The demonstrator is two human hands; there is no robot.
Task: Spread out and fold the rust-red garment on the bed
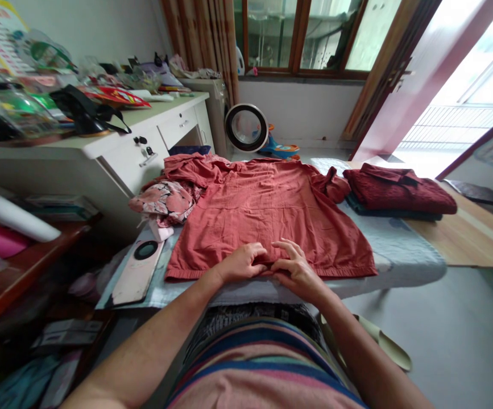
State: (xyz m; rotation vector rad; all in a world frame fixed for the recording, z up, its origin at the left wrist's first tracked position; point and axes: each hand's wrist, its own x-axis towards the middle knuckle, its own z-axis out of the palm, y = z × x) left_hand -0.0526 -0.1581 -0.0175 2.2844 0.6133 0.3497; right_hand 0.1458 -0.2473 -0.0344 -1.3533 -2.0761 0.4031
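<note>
Since the shirt (263, 213) seems soft and light, your left hand (243, 262) and right hand (296, 269) suitably pinch its lower-centre hem (346, 271).

Matt, creased cloth shirt (267, 213) — puckered along the hem (199, 274), rough-textured cloth maroon garment (393, 196), smooth wood-grained tabletop (480, 238), glossy red packet (120, 97)

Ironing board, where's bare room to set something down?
The board has a bare patch bordered by the spread red garment, folded clothes and its rounded right end. Its left end is crowded with phone and floral cloth.
</note>
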